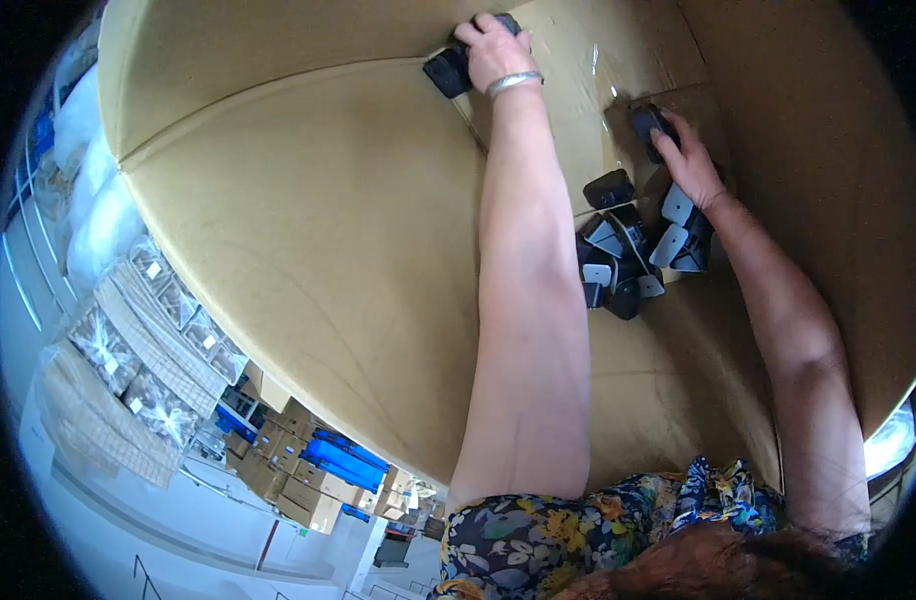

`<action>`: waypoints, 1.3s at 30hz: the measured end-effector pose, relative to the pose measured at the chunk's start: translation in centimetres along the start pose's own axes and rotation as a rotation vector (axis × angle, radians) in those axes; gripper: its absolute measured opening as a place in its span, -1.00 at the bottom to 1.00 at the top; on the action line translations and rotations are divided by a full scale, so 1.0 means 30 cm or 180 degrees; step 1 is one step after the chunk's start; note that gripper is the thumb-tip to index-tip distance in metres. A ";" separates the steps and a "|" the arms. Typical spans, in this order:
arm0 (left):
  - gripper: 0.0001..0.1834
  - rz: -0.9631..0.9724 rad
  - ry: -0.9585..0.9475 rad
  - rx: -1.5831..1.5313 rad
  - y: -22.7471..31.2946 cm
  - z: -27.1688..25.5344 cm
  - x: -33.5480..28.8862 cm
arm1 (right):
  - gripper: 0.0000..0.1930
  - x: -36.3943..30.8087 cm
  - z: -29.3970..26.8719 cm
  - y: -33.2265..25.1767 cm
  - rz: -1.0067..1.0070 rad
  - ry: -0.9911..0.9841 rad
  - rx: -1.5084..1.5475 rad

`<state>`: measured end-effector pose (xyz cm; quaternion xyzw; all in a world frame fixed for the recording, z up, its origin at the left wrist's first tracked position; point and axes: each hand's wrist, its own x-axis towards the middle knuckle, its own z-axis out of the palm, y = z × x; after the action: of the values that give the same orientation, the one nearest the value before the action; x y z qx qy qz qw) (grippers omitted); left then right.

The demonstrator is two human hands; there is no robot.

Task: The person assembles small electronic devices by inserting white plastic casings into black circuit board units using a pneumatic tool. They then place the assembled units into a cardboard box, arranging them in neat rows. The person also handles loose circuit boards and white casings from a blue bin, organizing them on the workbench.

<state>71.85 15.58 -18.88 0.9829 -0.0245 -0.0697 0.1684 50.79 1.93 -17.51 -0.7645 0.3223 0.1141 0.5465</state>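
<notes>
The right hand (690,165), fingers closed around a dark block (648,128) just beyond the loose pile (631,232) in the cardboard box (328,250), should hold it square, while the left hand (495,58), curled over a second block (511,22) farther in, grip not discernible, should avoid dragging the adjacent piece (445,74).

- Black pieces (609,189): plastic by their look, smooth, with a dull sheen.
- Pale plates (669,244) on some of them: flat, smooth, matt; metal or plastic, cannot tell.
- Large box (318,230): brown cardboard, mostly matt, glossy streaks on its bottom.
- Bracelet (515,83): shiny, silvery metal.
- Floral garment (528,545): soft, matt cloth.
- Wrapped stacks (108,410): clear, wrinkled, glossy plastic film.
</notes>
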 end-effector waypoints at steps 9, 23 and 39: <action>-0.38 0.0590 -0.2781 -0.3024 0.073 -0.087 -0.289 | -0.56 0.096 -0.046 -0.251 0.1120 -0.0805 0.1078; -0.44 -0.0042 0.0501 -0.0383 0.111 0.129 -0.138 | -0.49 -0.124 0.159 -0.029 -0.0745 -0.1588 -0.2553; -0.35 -0.0002 -0.0169 -0.1032 0.125 -0.033 -0.082 | -0.50 -0.041 0.038 -0.024 -0.1097 -0.0345 -0.1424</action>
<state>69.47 12.54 -16.37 0.9407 -0.0170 -0.0988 0.3242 50.50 3.57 -16.74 -0.9023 0.1248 0.1285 0.3921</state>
